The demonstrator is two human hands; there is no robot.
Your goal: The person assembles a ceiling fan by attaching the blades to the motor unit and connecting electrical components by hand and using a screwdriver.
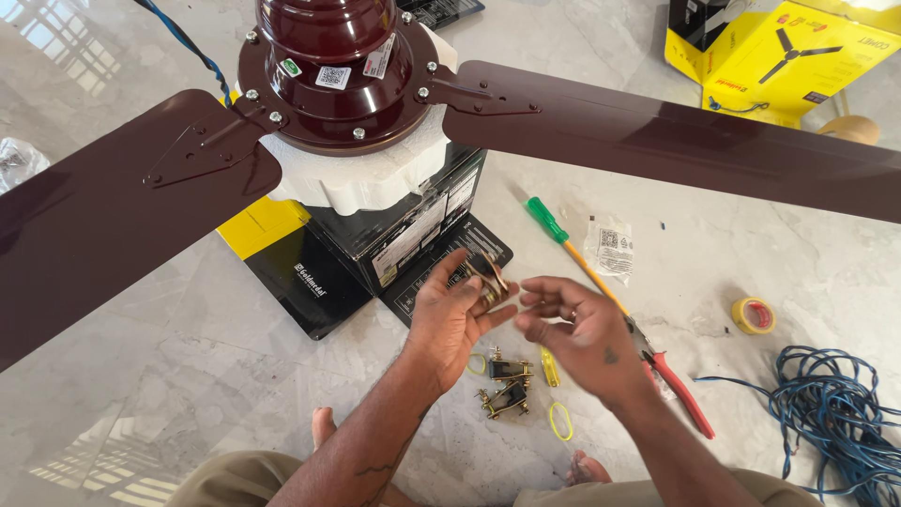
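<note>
Head view. My left hand is palm up, its grip closed on a small brass-and-black clamp pinched between thumb and fingertips, just in front of the black box. My right hand sits just beside it, fingers curled loosely and apart, holding nothing I can make out; its fingertips are near the clamp, not touching it.

On the floor below my hands: two more clamps, and yellow rings beside them. A green-handled screwdriver lies to the right of the box, with red pliers under my right wrist. Further right, a tape roll and a tangle of blue wire.

The brown fan rests on white foam atop the box, blades spread left and right. Yellow carton at top right. Pale marble floor, sunlit.
</note>
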